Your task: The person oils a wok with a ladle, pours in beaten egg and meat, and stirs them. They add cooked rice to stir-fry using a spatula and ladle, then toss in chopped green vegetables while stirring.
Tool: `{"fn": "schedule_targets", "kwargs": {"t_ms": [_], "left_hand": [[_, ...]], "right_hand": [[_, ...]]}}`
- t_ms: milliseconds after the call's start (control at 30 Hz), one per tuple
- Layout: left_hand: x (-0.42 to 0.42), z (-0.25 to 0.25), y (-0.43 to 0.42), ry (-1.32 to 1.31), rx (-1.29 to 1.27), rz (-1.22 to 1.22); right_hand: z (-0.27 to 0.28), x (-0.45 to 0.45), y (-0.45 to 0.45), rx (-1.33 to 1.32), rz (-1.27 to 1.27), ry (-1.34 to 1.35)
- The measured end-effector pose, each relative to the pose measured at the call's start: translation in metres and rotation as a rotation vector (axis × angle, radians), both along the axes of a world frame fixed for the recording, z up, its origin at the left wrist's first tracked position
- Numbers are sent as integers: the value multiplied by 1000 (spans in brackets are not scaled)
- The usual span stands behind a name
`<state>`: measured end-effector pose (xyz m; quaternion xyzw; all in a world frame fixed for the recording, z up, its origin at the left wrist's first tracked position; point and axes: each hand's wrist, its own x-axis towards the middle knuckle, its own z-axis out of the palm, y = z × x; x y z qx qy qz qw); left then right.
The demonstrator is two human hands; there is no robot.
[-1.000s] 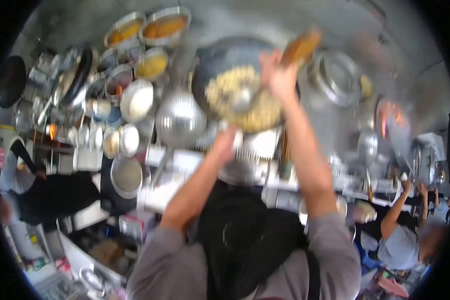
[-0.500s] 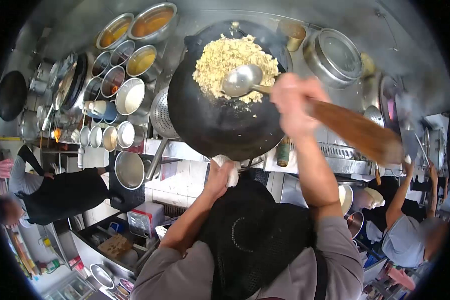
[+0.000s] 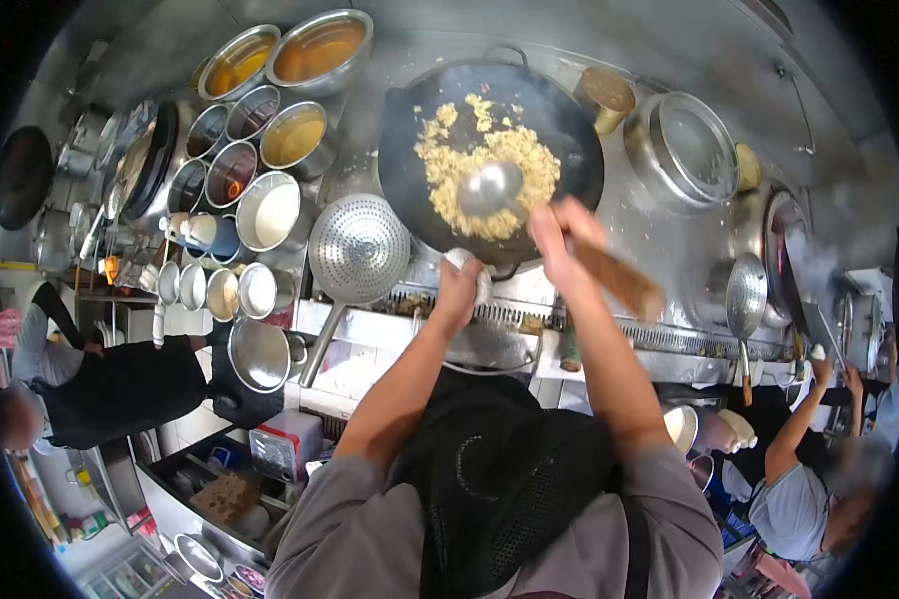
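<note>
A dark wok [image 3: 559,110] sits on the stove, with yellow, crumbly food [image 3: 445,165] spread over its middle and lower part. My left hand [image 3: 457,290] is closed around a white cloth [image 3: 482,284] at the wok's near rim. In my right hand [image 3: 566,240] is a ladle [image 3: 490,189] with a thick wooden handle [image 3: 619,282]; its metal bowl rests among the food. The fingers of that hand are wrapped round the handle, slightly blurred.
A perforated strainer [image 3: 360,248] lies left of the wok, beside metal containers of sauces [image 3: 293,136]. Lidded pots [image 3: 681,150] stand to the right. One person [image 3: 120,384] is at far left; others [image 3: 799,499] work at far right, near another wok.
The wok has moved back from its tilted, nearer position and now sits lower on the stove. The food has spread out. The ladle and my right hand have shifted down, and the handle has swung inward.
</note>
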<state>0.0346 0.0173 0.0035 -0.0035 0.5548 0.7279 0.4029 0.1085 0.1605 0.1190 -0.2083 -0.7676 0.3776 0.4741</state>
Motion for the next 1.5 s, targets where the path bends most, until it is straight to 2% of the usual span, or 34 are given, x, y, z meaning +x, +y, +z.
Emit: {"fn": "schedule_targets", "kwargs": {"t_ms": [67,100,133,167,233,300,333,367,433,500,567,600,633,700,733,800,900,933,1000,1033,1067,1100,1167,1233,1300,1367,1400,1433,1500], "left_hand": [[-13,-5,7,43,45,-51],[-7,-10,-4,71,64,-121],[-12,-9,-6,77,11,-226],[-10,-8,-3,74,12,-231],[-5,-5,0,-15,-62,-47],[-11,-2,4,-13,-29,-34],[-14,1,0,-40,-17,-125],[-15,3,-4,-62,4,-217],[-15,0,-5,-14,29,-256],[-18,7,-5,-70,2,-257],[-25,-10,0,-39,-13,-223],[-27,-13,-2,-45,-27,-278],[-26,-16,-7,-55,-46,-337],[-26,-20,-2,-59,-39,-332],[-23,-33,-3,-32,-57,-311],[-21,-36,-4,24,-45,-269],[-18,-19,-1,65,-40,-199],[-18,-12,-1,61,-28,-186],[-22,-20,-1,80,-15,-219],[-22,-25,-2,100,-4,-259],[-20,-28,-3,101,-1,-260],[-18,-29,-4,110,-32,-230],[-23,-21,6,132,-46,-182],[-21,-9,-1,196,-88,-239],[-20,-41,3,160,-113,-176],[-18,-64,2,374,-198,-222],[-18,-29,0,237,-162,-235],[-19,-28,1,234,-164,-245],[-16,-30,2,267,-196,-176]], "right_hand": [[-60,4,18,31,114,162],[-22,-7,14,-62,-100,69],[7,-22,19,-231,15,172],[31,-33,25,-395,129,282],[72,-4,-4,-310,-4,12],[47,16,-35,-312,43,276],[33,7,-27,89,-122,140],[5,-1,-12,38,-132,145],[9,-8,36,-207,-98,150],[74,-11,52,-502,-100,441],[108,3,65,-402,-309,551],[102,-2,74,-402,-329,695],[81,-15,71,-408,-336,687],[43,-55,63,-544,-85,683],[48,-58,62,-537,-83,683],[66,-66,60,-584,-20,456],[122,-66,72,-492,-251,354],[122,-68,77,-491,-247,354],[115,-74,88,-438,-133,697],[94,-81,88,-544,24,736],[50,-94,97,-473,203,668],[41,-97,86,-417,52,369],[79,-104,68,-376,101,55],[112,-111,53,-425,81,-79],[127,-114,38,-357,74,-84],[131,-113,17,-294,133,215],[110,-114,14,-109,225,212],[62,-114,31,121,339,98],[92,-103,-13,123,457,-227]]}}
